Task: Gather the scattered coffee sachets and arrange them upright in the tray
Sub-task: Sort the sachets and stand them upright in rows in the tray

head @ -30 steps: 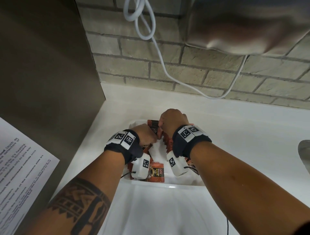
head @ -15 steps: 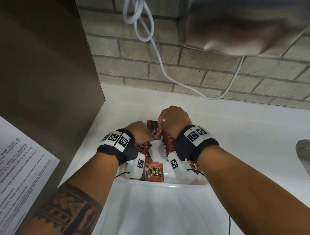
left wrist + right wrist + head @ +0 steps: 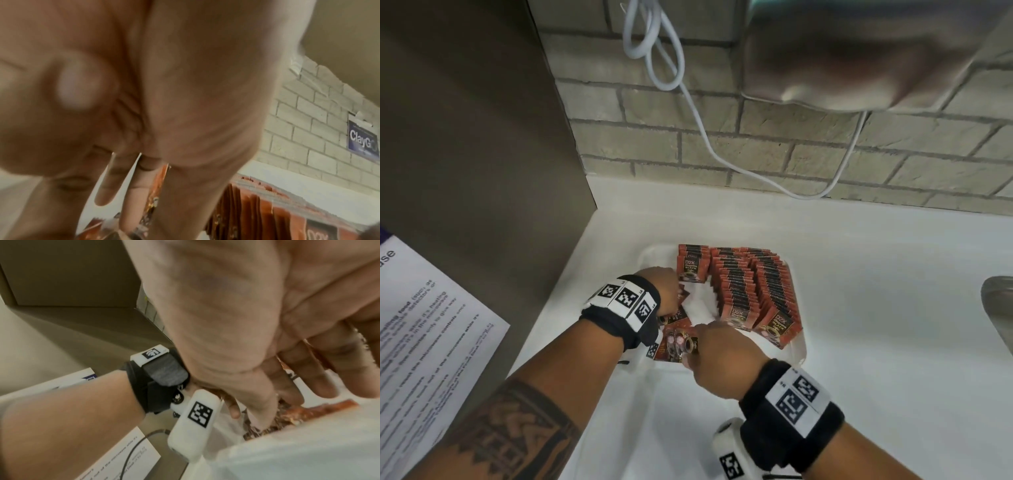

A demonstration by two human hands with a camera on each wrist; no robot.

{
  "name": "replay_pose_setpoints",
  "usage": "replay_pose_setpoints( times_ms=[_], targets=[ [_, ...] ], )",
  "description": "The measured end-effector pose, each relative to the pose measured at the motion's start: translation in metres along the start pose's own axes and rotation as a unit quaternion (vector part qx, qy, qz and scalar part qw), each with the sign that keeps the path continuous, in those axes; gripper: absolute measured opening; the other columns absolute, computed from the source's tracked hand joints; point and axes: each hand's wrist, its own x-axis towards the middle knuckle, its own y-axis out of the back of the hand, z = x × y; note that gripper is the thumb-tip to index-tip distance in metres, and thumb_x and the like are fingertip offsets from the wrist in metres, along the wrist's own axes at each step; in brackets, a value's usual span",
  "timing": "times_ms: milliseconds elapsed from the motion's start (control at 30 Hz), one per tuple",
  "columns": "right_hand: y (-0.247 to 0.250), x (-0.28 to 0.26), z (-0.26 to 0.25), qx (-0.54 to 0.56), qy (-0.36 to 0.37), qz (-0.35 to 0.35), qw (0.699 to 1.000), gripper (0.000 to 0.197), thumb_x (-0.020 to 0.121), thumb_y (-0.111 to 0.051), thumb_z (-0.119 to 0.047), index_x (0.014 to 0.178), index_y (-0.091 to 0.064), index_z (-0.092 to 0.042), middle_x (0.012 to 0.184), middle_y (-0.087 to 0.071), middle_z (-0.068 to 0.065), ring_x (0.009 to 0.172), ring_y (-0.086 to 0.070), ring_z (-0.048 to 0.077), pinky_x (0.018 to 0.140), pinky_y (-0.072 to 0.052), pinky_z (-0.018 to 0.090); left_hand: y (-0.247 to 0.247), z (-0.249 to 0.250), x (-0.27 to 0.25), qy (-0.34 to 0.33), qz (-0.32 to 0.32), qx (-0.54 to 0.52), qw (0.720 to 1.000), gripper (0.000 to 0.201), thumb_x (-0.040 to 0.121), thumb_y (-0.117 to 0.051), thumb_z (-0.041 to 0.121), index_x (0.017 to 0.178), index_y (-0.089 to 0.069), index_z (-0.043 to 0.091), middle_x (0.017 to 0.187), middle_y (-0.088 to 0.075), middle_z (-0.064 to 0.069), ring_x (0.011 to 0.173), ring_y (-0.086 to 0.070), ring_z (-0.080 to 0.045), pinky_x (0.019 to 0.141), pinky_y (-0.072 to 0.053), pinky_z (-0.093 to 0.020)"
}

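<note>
Head view shows both hands down in the white tray (image 3: 802,346) on the white table (image 3: 876,281). The left hand (image 3: 666,291) reaches toward a small stack of upright red sachets (image 3: 692,263) at the tray's far left; the left wrist view shows its fingers (image 3: 133,203) fairly straight and pointing down, a sachet edge beside them, but whether they pinch it cannot be told. The right hand (image 3: 719,356) sits at the tray's near edge; in the right wrist view its thumb and fingers (image 3: 287,382) close on a loose sachet (image 3: 678,346) lying flat just left of that grip. A few more loose sachets (image 3: 678,313) lie between the two hands. Beyond the right grip, two long rows of sachets (image 3: 753,291) stand upright, packed tight. A printed sheet (image 3: 424,342) is fixed to the brown panel at left.
</note>
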Motion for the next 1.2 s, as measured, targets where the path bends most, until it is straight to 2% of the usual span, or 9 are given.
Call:
replay_pose_setpoints(
  times_ms=[100,200,300,433,533,600,733,967,1200],
  targets=[
    [-0.013,0.007,0.001,0.019,-0.023,0.004,1.0,0.05,0.098,-0.05,-0.033,0.144,-0.043,-0.014,0.136,-0.048,0.011,0.12,-0.056,0.03,0.099,-0.049,0.037,-0.004,0.003,0.003,0.031,0.001,-0.026,0.999,0.035,0.096,-0.061,0.017,0.125,-0.052,0.0,0.071,-0.054,0.0,0.069,-0.058,-0.017,0.058,-0.046,-0.024],
    [-0.018,0.013,0.002,0.023,-0.036,0.009,0.999,0.048,0.096,-0.05,-0.028,0.141,-0.044,-0.012,0.132,-0.049,0.011,0.119,-0.056,0.03,0.097,-0.049,0.037,-0.007,0.003,0.005,0.058,0.018,-0.037,0.997,0.037,0.095,-0.061,0.015,0.127,-0.05,0.0,0.078,-0.056,-0.003,0.062,-0.054,-0.014,0.05,-0.04,-0.023],
    [-0.021,0.017,0.002,0.029,-0.04,-0.002,0.999,0.042,0.096,-0.049,-0.025,0.136,-0.047,-0.009,0.129,-0.05,0.012,0.116,-0.056,0.031,0.092,-0.047,0.036,-0.006,0.003,0.005,0.064,0.045,-0.055,0.995,0.047,0.093,-0.065,0.016,0.132,-0.043,0.0,0.112,-0.062,-0.01,0.091,-0.064,-0.022,0.063,-0.044,-0.026],
    [-0.025,0.021,0.002,0.034,-0.033,0.002,0.999,0.034,0.096,-0.048,-0.021,0.127,-0.052,-0.006,0.123,-0.053,0.013,0.112,-0.057,0.033,0.089,-0.049,0.037,-0.008,-0.001,0.008,0.083,0.039,-0.081,0.992,0.07,0.085,-0.075,0.02,0.139,-0.034,-0.001,0.115,-0.063,-0.012,0.101,-0.065,-0.026,0.065,-0.049,-0.028],
    [-0.027,0.023,0.005,0.045,-0.034,0.007,0.998,0.038,0.097,-0.047,-0.023,0.132,-0.051,-0.01,0.125,-0.052,0.011,0.113,-0.057,0.032,0.093,-0.049,0.038,-0.007,-0.004,0.007,0.073,0.022,-0.072,0.994,0.053,0.084,-0.077,0.023,0.127,-0.054,0.002,0.111,-0.066,-0.009,0.1,-0.066,-0.024,0.076,-0.053,-0.029],
    [-0.028,0.024,0.006,0.047,-0.03,0.011,0.998,0.04,0.097,-0.047,-0.023,0.135,-0.049,-0.011,0.127,-0.052,0.01,0.115,-0.056,0.031,0.095,-0.049,0.038,-0.005,-0.006,0.006,0.061,0.012,-0.066,0.996,0.034,0.085,-0.076,0.025,0.109,-0.065,0.005,0.091,-0.065,-0.004,0.088,-0.064,-0.022,0.072,-0.051,-0.027],
    [-0.03,0.026,0.008,0.063,-0.023,0.01,0.998,0.041,0.097,-0.048,-0.022,0.137,-0.049,-0.013,0.127,-0.052,0.009,0.116,-0.056,0.03,0.096,-0.049,0.039,-0.003,-0.01,0.006,0.072,0.01,-0.07,0.995,0.029,0.083,-0.078,0.026,0.071,-0.055,0.012,0.068,-0.054,-0.001,0.073,-0.058,-0.02,0.065,-0.047,-0.027],
    [-0.033,0.03,0.013,0.071,-0.013,0.013,0.997,0.04,0.098,-0.049,-0.028,0.137,-0.052,-0.016,0.132,-0.054,0.007,0.118,-0.056,0.029,0.097,-0.049,0.037,0.006,-0.023,-0.004,0.063,0.029,-0.066,0.995,0.02,0.081,-0.078,0.02,0.082,-0.061,0.01,0.071,-0.058,0.0,0.064,-0.057,-0.016,0.053,-0.042,-0.025],
    [-0.035,0.031,0.014,0.084,-0.014,0.02,0.996,0.036,0.099,-0.047,-0.032,0.129,-0.056,-0.016,0.123,-0.059,0.008,0.108,-0.06,0.027,0.091,-0.051,0.035,0.011,-0.041,-0.021,0.031,0.061,-0.076,0.995,0.013,0.08,-0.077,0.016,0.085,-0.067,0.01,0.084,-0.065,-0.003,0.077,-0.062,-0.02,0.06,-0.043,-0.026]
  ],
)
